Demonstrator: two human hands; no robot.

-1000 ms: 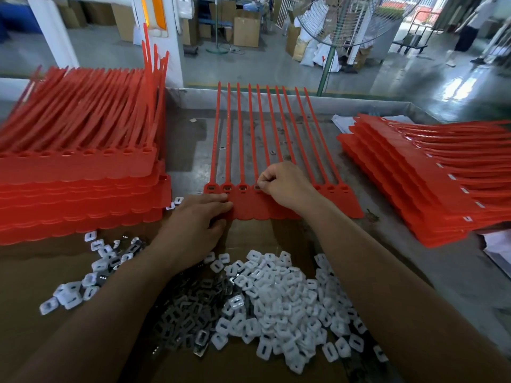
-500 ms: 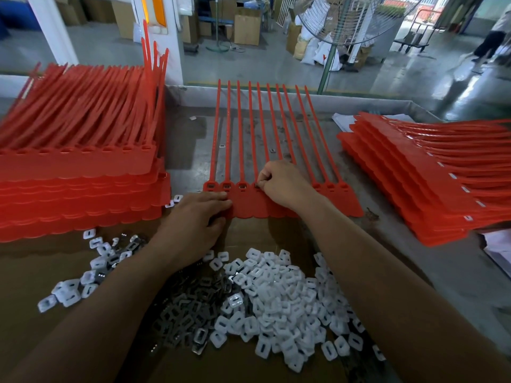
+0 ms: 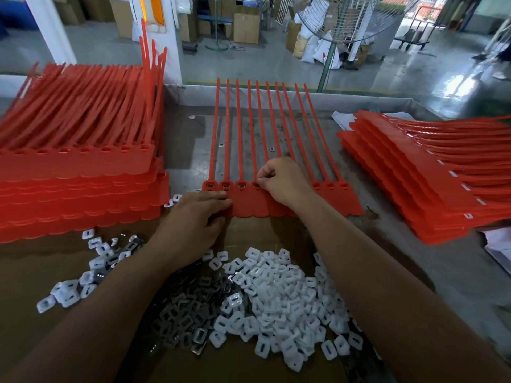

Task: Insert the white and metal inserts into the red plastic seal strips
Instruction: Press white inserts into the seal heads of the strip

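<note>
At ten o'clock on your bench, a tall stack of red seal strips (image 3: pixel 77 189) lay with its tails fanned toward the far wall. Below it, at eight o'clock, a few loose inserts (image 3: pixel 69 294) were scattered on the brown cardboard (image 3: pixel 25 272). Your left hand (image 3: pixel 193 219) lay palm down, fingers straight and close together, their tips pressing the near left corner of the sheet of seal strips (image 3: pixel 251 205) at twelve o'clock. That sheet lay flat on the metal table (image 3: pixel 414 272), tails pointing away from you, with inserts seated in its three leftmost sockets (image 3: pixel 225 185). At six o'clock, between your forearms, the dark metal inserts (image 3: pixel 179 313) were heaped just left of, and touching, the larger pile of white inserts (image 3: pixel 282 294). Your right hand (image 3: pixel 287 181) sat on the sheet's head band, fingers curled, thumb and forefinger drawn together at the fourth socket from the left; whether they pinched an insert could not be told. At three o'clock, a second stack of red strips (image 3: pixel 414 194) lay slanted, its tails running off the right edge and white inserts showing along its sockets.
</note>
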